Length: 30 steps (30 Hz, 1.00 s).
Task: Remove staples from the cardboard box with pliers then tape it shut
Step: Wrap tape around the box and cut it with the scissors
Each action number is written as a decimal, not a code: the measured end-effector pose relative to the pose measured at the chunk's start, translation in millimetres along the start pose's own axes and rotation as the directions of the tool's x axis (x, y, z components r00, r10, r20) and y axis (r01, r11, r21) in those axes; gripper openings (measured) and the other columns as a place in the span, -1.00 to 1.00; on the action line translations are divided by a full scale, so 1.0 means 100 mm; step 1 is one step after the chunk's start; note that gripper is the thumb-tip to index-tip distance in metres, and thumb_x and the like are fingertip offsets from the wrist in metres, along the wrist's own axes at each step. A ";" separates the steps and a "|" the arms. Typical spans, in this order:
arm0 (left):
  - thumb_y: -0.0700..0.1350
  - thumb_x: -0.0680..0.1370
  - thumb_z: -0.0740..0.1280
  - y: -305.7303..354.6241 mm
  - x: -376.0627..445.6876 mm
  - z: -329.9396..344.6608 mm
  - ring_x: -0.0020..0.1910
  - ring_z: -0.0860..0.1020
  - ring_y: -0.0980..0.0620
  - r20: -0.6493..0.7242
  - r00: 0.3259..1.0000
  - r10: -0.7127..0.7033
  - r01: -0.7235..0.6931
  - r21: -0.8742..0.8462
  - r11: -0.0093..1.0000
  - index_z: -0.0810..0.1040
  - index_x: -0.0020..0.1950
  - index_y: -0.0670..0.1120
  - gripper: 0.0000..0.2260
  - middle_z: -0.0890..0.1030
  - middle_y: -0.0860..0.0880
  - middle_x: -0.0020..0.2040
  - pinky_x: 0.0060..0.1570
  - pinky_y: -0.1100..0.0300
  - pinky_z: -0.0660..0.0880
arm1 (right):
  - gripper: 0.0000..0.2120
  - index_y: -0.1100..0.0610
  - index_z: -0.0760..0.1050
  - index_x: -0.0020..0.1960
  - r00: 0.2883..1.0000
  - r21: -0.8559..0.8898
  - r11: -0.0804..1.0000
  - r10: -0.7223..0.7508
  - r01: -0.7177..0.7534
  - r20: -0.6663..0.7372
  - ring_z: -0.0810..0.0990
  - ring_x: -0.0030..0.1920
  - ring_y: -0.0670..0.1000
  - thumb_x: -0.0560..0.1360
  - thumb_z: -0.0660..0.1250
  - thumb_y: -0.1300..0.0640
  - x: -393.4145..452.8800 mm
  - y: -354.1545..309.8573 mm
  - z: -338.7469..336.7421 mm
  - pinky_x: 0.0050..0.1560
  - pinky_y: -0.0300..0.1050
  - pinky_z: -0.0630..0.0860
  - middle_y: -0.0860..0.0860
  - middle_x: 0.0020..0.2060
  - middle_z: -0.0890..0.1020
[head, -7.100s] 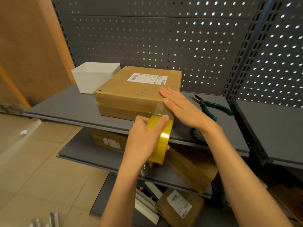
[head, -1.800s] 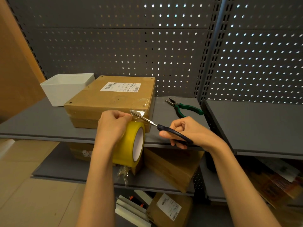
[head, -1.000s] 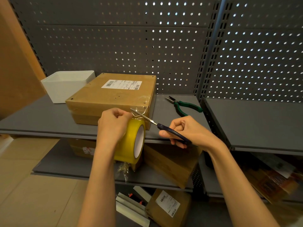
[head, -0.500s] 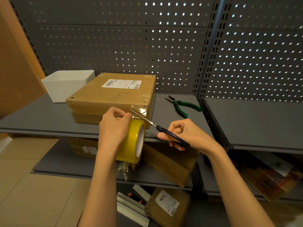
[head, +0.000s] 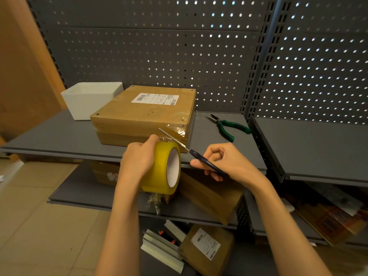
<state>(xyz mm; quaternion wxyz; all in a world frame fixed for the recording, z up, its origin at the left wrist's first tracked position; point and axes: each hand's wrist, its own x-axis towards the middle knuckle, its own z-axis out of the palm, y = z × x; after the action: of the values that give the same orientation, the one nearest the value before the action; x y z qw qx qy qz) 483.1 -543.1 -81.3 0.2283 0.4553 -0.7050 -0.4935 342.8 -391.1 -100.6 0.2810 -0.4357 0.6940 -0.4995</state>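
Little has shifted: the scissors [head: 179, 141] stay at the tape strip. Left hand [head: 137, 158] grips the tape roll [head: 162, 166], right hand [head: 225, 162] grips the handles. Box [head: 143, 114] on shelf [head: 59, 136]; strip seemingly uncut. Next: snip, press down.

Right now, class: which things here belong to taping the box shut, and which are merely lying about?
In the job:
cardboard box
tape roll, held in the left hand
scissors, held in the right hand

Lying about:
pliers, on the shelf
white tub
parcels on the lower shelves
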 end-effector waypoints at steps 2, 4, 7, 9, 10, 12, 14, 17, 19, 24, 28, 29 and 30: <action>0.15 0.47 0.21 0.00 -0.01 -0.01 -0.29 0.39 -0.07 0.019 0.999 -0.027 0.028 -0.045 0.999 0.39 -0.28 -0.11 -0.67 0.39 -0.11 -0.29 -0.24 0.07 0.31 | -0.68 0.23 0.53 -0.20 0.999 -0.040 0.999 -0.012 0.011 -0.030 0.52 -0.54 -0.07 0.32 0.51 -0.01 0.00 0.00 0.02 -0.53 -0.27 0.41 0.04 -0.45 0.62; 0.15 0.46 0.23 0.00 -0.01 -0.03 -0.23 0.44 -0.10 0.054 0.995 -0.078 0.083 -0.101 0.991 0.44 -0.26 -0.10 -0.68 0.45 -0.14 -0.23 -0.18 0.05 0.35 | -0.72 0.18 0.53 -0.23 0.997 -0.055 0.998 -0.028 0.024 -0.066 0.52 -0.55 -0.08 0.30 0.52 -0.01 -0.01 -0.01 0.05 -0.52 -0.28 0.42 0.04 -0.46 0.63; 0.13 0.46 0.27 0.00 -0.05 -0.07 -0.18 0.46 -0.10 0.120 0.985 -0.127 0.142 -0.131 0.981 0.48 -0.17 -0.06 -0.75 0.48 -0.12 -0.16 -0.18 0.06 0.35 | -0.64 0.16 0.53 -0.26 0.982 0.056 0.996 -0.062 0.073 -0.179 0.51 -0.56 -0.07 0.20 0.51 -0.11 -0.03 -0.08 0.08 -0.54 -0.29 0.42 0.05 -0.47 0.62; 0.12 0.46 0.28 -0.02 -0.07 -0.07 -0.14 0.46 -0.10 0.138 0.984 -0.116 0.134 -0.132 0.982 0.49 -0.14 -0.06 -0.76 0.47 -0.11 -0.13 -0.12 0.04 0.35 | -0.56 0.17 0.53 -0.25 0.946 0.119 0.986 -0.073 0.116 -0.317 0.52 -0.55 -0.06 0.14 0.48 -0.18 -0.03 -0.14 0.07 -0.52 -0.27 0.45 0.06 -0.46 0.62; 0.10 0.47 0.28 -0.01 -0.09 -0.08 -0.17 0.43 -0.07 0.131 0.986 -0.102 0.119 -0.137 0.983 0.47 -0.17 -0.05 -0.77 0.45 -0.09 -0.15 -0.15 0.06 0.33 | -0.55 0.17 0.53 -0.23 0.917 0.124 0.983 -0.079 0.138 -0.391 0.53 -0.53 -0.07 0.14 0.48 -0.19 -0.03 -0.16 0.06 -0.49 -0.25 0.48 0.06 -0.44 0.62; 0.06 0.50 0.27 0.02 -0.12 -0.11 -0.26 0.34 0.02 0.106 0.991 -0.080 0.095 -0.150 0.984 0.40 -0.27 -0.02 -0.78 0.37 -0.02 -0.23 -0.24 0.09 0.27 | -0.60 0.15 0.56 -0.18 0.846 0.069 0.988 -0.079 0.135 -0.527 0.59 -0.41 -0.06 0.21 0.48 -0.16 -0.03 -0.18 0.02 -0.37 -0.17 0.55 0.06 -0.38 0.64; 0.03 0.52 0.26 0.05 -0.13 -0.16 -0.30 0.28 0.07 0.081 0.995 -0.063 0.075 -0.162 0.984 0.36 -0.31 -0.01 -0.77 0.31 0.03 -0.25 -0.26 0.09 0.24 | -0.72 0.12 0.58 -0.14 0.784 -0.050 0.997 -0.081 0.064 -0.616 0.62 -0.27 -0.05 0.33 0.48 -0.07 -0.02 -0.16 -0.03 -0.22 -0.12 0.58 0.00 -0.31 0.64; 0.01 0.53 0.25 0.07 -0.15 -0.21 -0.31 0.27 0.10 0.037 0.999 -0.017 0.023 -0.160 0.987 0.35 -0.33 0.00 -0.75 0.30 0.07 -0.27 -0.32 0.15 0.22 | -0.85 0.07 0.57 -0.10 0.767 -0.237 0.970 -0.109 -0.057 -0.632 0.54 -0.27 -0.20 0.41 0.43 0.02 0.01 -0.09 -0.06 -0.27 -0.36 0.50 -0.15 -0.33 0.57; 0.00 0.53 0.25 0.05 -0.17 -0.22 -0.35 0.25 0.12 0.010 1.000 0.015 -0.013 -0.155 0.988 0.32 -0.37 0.01 -0.71 0.27 0.07 -0.32 -0.33 0.17 0.20 | -0.82 0.12 0.60 -0.04 0.764 -0.345 0.928 -0.118 -0.143 -0.634 0.56 -0.22 -0.16 0.43 0.42 0.04 0.03 -0.03 -0.03 -0.25 -0.34 0.49 -0.10 -0.30 0.59; -0.01 0.53 0.26 0.00 -0.19 -0.25 -0.41 0.19 0.16 -0.023 0.997 0.074 -0.077 -0.158 0.984 0.29 -0.37 0.05 -0.71 0.22 0.10 -0.37 -0.37 0.21 0.15 | -0.74 0.21 0.58 0.09 0.738 -0.524 0.804 -0.169 -0.280 -0.653 0.60 -0.04 0.11 0.48 0.38 0.08 0.12 0.06 0.07 -0.03 0.04 0.57 0.13 -0.08 0.64; 0.00 0.53 0.26 -0.02 -0.20 -0.29 -0.40 0.20 0.18 -0.057 0.991 0.124 -0.131 -0.151 0.980 0.30 -0.35 0.07 -0.73 0.22 0.12 -0.37 -0.36 0.22 0.16 | -0.77 0.21 0.56 0.08 0.746 -0.589 0.722 -0.153 -0.363 -0.648 0.59 -0.06 0.12 0.51 0.33 0.09 0.16 0.10 0.13 -0.14 -0.07 0.50 0.14 -0.06 0.63; 0.00 0.53 0.26 -0.03 -0.20 -0.29 -0.40 0.20 0.18 -0.067 0.989 0.133 -0.141 -0.140 0.980 0.31 -0.35 0.07 -0.74 0.22 0.12 -0.36 -0.36 0.23 0.16 | -0.77 0.22 0.56 0.09 0.748 -0.595 0.711 -0.148 -0.375 -0.647 0.59 -0.06 0.12 0.52 0.33 0.09 0.16 0.11 0.14 -0.14 -0.08 0.50 0.14 -0.06 0.62; 0.01 0.52 0.26 -0.04 -0.20 -0.30 -0.40 0.20 0.18 -0.073 0.987 0.141 -0.150 -0.132 0.980 0.31 -0.34 0.07 -0.75 0.22 0.12 -0.36 -0.35 0.23 0.16 | -0.76 0.22 0.55 0.09 0.751 -0.602 0.701 -0.144 -0.382 -0.644 0.59 -0.06 0.12 0.52 0.32 0.09 0.16 0.11 0.15 -0.14 -0.07 0.50 0.14 -0.05 0.62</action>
<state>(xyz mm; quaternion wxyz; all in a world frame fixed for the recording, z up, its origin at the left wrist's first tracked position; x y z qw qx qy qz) 517.3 -540.9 -69.8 0.3168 0.4011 -0.6934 -0.5079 343.9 -410.9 -115.4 -0.1305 -0.2585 0.9108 -0.2942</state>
